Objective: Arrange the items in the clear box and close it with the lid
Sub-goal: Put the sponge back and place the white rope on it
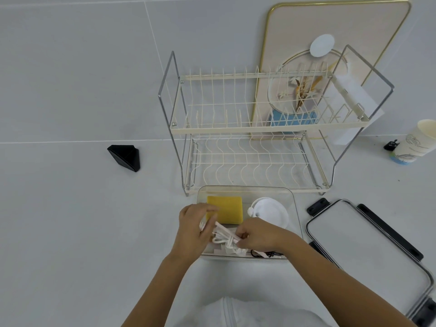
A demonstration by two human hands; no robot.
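The clear box (292, 199) stands on the white floor in front of a dish rack. Inside it lie a yellow sponge (230, 208) at the back left and a round white item (271, 212) at the back right. Over the box's front half, my left hand (193, 228) and my right hand (258, 234) both hold a bundled white cable (226, 236). Small dark and pale pieces (262, 253) lie at the box's front wall. The lid (368, 253), clear with black latches, lies flat on the floor to the right of the box.
A cream two-tier wire dish rack (254, 128) stands right behind the box. A gold-edged board (335, 31) leans on the wall behind it. A black wedge-shaped object (126, 156) lies to the left. A paper cup (417, 142) stands at the far right.
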